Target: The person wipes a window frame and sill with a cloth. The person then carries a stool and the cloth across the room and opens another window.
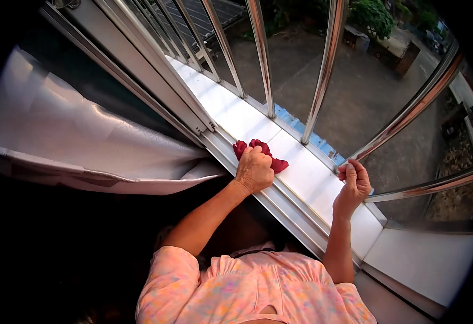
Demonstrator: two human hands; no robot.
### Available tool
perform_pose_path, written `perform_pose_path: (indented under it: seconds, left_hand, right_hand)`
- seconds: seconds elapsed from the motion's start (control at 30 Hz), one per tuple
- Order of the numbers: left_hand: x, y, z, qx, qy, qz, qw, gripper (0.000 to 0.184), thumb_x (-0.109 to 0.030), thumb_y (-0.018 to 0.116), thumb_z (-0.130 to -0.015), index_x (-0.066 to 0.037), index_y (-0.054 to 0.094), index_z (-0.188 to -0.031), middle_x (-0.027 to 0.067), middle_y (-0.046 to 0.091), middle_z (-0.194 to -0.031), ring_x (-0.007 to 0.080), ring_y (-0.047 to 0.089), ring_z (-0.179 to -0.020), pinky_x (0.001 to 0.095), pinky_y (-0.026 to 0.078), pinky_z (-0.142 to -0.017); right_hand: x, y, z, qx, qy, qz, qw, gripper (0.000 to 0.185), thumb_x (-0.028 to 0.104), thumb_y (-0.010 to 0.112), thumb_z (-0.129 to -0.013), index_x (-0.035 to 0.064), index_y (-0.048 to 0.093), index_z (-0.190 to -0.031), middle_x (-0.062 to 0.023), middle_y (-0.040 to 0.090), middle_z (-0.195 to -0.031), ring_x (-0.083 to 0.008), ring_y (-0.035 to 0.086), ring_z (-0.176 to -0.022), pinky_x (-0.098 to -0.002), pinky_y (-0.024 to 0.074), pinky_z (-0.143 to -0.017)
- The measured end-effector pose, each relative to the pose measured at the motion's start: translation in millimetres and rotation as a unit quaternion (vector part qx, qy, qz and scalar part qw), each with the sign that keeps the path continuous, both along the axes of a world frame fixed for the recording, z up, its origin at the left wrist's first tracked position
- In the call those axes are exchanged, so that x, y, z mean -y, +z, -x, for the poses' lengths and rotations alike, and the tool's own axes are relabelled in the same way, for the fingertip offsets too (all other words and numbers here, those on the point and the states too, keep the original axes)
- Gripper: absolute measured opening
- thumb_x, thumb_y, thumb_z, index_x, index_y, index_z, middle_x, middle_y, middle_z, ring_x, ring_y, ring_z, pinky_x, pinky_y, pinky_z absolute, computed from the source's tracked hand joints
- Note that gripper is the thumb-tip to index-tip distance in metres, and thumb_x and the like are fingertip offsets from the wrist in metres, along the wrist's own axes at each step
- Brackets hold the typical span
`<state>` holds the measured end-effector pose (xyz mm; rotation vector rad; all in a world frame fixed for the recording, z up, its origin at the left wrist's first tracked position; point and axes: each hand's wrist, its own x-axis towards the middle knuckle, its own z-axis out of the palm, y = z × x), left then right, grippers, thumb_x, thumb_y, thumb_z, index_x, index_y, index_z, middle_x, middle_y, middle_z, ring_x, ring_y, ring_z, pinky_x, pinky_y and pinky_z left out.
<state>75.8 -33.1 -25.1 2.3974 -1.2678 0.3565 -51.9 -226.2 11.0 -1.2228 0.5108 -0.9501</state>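
"One red cloth (pixel 278 163), bunched up, lies on the white sill (pixel 225 113), close to its inner edge."

"Who has hold of it?"

"The left hand (pixel 255 170). It is closed in a fist, knuckles up, and folds of the fabric poke out past the fingers on the far side and to the right."

"And the other hand?"

"The right hand (pixel 353 186) is raised near the foot of one of the metal bars (pixel 323 75), well apart from the cloth. Its fingers bend in toward the thumb. I can't tell whether they meet fully, whether anything is between them, or whether they touch the metal."

"What runs along the near side of the sill?"

"A silver window track (pixel 296 216), with the left wrist over it. Farther left, a framed sliding panel (pixel 155 70) stands in line with the track, and a pale, shiny curtain (pixel 79 124) hangs beside it."

"Beyond the bars?"

"A blue strip (pixel 312 140) just outside, then grey ground (pixel 301 70) and a green bush (pixel 374 19)."

"Nearest the camera?"

"The person's pink patterned top (pixel 231 286), both arms reaching forward from its short sleeves."
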Motion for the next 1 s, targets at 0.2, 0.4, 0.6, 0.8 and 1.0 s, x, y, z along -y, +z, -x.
perform_pose_path:
  seconds: [0.2,0.4,0.6,0.8,1.0]
  left_hand:
    - [27,19,66,-0.054,-0.043,0.009,0.998,0.01,-0.015,0.055,-0.061,-0.008,0.051,-0.055,0.0081,0.052,-0.059,0.0239,0.049,-0.073,0.0389,0.036,-0.076]
    - [-10,23,11,-0.003,0.075,-0.064,0.995,0.007,-0.015,0.055,-0.063,-0.009,0.053,-0.06,0.0048,0.055,-0.064,0.0238,0.05,-0.076,0.0401,0.033,-0.074]
    - [-33,12,-71,0.023,0.265,-0.208,0.941,0.015,-0.019,0.054,-0.071,-0.009,0.064,-0.076,0.0055,0.063,-0.08,0.0234,0.053,-0.088,0.0404,0.034,-0.077]
    - [-27,9,-70,0.008,0.263,-0.184,0.947,0.019,-0.02,0.055,-0.07,-0.006,0.067,-0.071,0.0077,0.065,-0.077,0.0232,0.053,-0.088,0.0385,0.035,-0.078]
    - [-7,-1,-10,0.008,0.145,-0.059,0.988,0.013,-0.017,0.054,-0.068,-0.006,0.058,-0.061,0.01,0.059,-0.069,0.0256,0.052,-0.08,0.0391,0.035,-0.072]
  right_hand:
    - [-3,-4,-3,-0.02,0.005,-0.003,1.0,0.012,0.004,0.054,-0.089,-0.002,0.063,-0.094,-0.0054,0.063,-0.071,-0.0072,0.052,-0.06,-0.0191,0.0419,-0.057]
    - [2,-4,-1,-0.009,0.006,-0.015,1.0,0.012,0.005,0.054,-0.089,-0.0025,0.063,-0.094,-0.0052,0.063,-0.072,-0.0075,0.051,-0.061,-0.0195,0.0409,-0.058]
    - [2,-4,-1,-0.009,0.002,-0.031,0.999,0.012,0.006,0.054,-0.089,-0.0023,0.062,-0.094,-0.0051,0.062,-0.071,-0.007,0.051,-0.06,-0.0196,0.0409,-0.058]
    - [-3,1,0,-0.001,0.017,-0.032,0.999,0.012,0.006,0.054,-0.09,-0.0026,0.062,-0.095,-0.0053,0.062,-0.072,-0.0076,0.051,-0.061,-0.0195,0.0407,-0.057]
    - [-7,-6,-3,-0.013,0.04,-0.024,0.999,0.013,0.006,0.055,-0.089,-0.003,0.062,-0.095,-0.0055,0.062,-0.072,-0.0077,0.051,-0.061,-0.0197,0.0405,-0.057]
